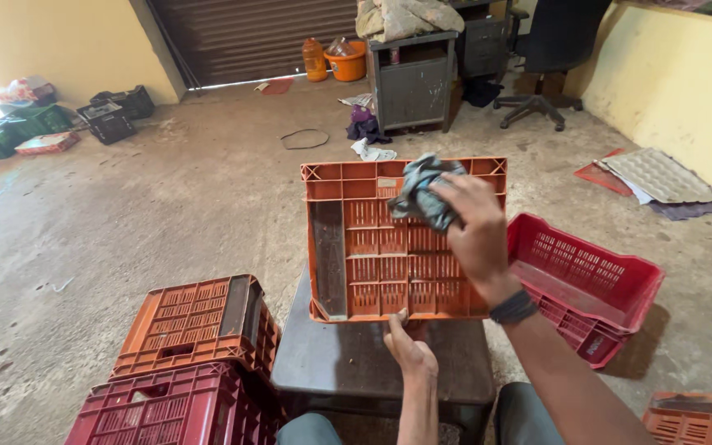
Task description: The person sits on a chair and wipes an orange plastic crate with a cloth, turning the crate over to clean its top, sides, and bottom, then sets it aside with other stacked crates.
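Concrete floor, five crates, right hand [478,235] grip clutching rag [423,196], left hand [409,350] steadying orange crate [381,264]

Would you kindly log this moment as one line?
right hand: presses grey cloth on orange crate | left hand: steadies crate's lower edge | crate: tilted on dark stool

Bare floor [166,206] lies open to the left of the table [348,363]. The stacked crates [195,363] crowd its left edge, the red crate [587,284] its right, and the upturned orange crate [372,255] blocks its far edge.
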